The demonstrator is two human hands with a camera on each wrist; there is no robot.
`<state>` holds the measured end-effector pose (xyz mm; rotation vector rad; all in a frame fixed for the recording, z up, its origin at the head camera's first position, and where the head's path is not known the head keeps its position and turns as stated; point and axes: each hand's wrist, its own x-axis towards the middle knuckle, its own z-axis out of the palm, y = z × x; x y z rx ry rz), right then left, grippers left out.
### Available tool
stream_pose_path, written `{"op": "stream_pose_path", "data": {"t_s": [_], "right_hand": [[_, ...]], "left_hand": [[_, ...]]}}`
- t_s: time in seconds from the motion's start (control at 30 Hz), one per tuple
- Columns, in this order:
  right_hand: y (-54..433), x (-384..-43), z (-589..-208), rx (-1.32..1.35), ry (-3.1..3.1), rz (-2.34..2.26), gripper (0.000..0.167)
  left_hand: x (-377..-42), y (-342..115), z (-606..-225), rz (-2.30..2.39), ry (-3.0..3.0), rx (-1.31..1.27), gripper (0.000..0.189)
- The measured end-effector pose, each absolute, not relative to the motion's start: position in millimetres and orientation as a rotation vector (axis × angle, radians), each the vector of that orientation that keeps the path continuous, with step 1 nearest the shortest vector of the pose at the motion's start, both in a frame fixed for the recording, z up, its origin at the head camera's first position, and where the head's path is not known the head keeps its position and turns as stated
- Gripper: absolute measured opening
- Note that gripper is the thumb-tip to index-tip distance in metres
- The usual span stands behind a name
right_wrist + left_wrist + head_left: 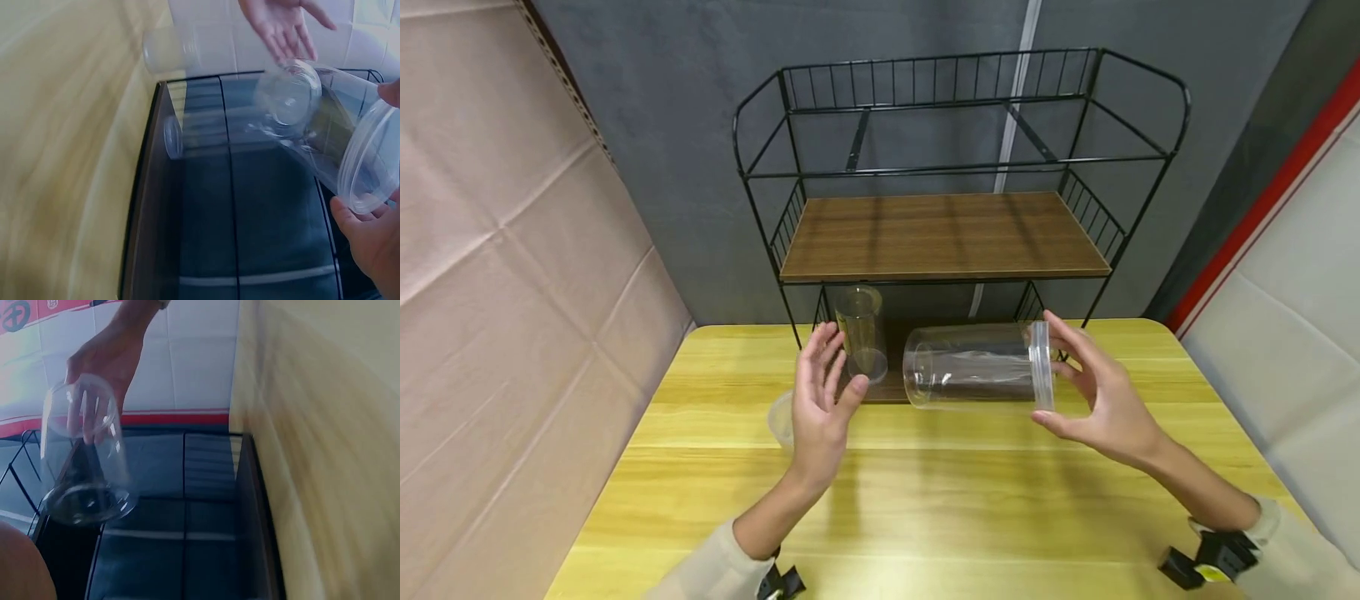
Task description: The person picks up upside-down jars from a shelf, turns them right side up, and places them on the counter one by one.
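My right hand [1101, 400] grips a clear plastic jar [970, 367] by its ribbed rim end, thumb below and fingers above. The jar lies sideways in the air in front of the lower shelf, its base pointing at my left hand [823, 408]. That left hand is raised with spread, relaxed fingers and holds nothing. Behind its fingertips a second clear jar [863, 333] stands upright on the lower shelf. Another clear container [781, 419] on the table is partly hidden by the left hand. In the left wrist view the held jar [87, 456] hangs from the right hand's fingers [90, 415].
A black wire rack [958, 171] stands at the back of the yellow wooden table [940, 517]. Its middle tier has a brown wood board [947, 237]; the top tier is a bare frame. Pale cloth panels [512, 292] flank the table, with a grey one behind.
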<state>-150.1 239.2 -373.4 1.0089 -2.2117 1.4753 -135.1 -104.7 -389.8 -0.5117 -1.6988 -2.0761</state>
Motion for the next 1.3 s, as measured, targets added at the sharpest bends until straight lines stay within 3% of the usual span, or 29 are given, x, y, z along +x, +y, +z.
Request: {"op": "stream_pose_path", "data": {"t_s": [0.23,0.63,1.3], "right_hand": [[255.7,-150.8,-362.1,1.014,-2.285,1.304,0.123],[281.8,-153.8,-350.2,0.942,-2.472,0.967,0.122],[319.5,-158.5,-370.2,0.967,-2.606,0.534,0.112]], "left_hand": [[-153.9,-132.0,-362.2,-1.824,-1.558,-0.499,0.081],[-196.6,-179.8,-316.5,-1.830,-1.812,-0.428,0.087],[-231.5,-178.3,-294.4,-1.837,-2.017,-0.502,0.091]]}}
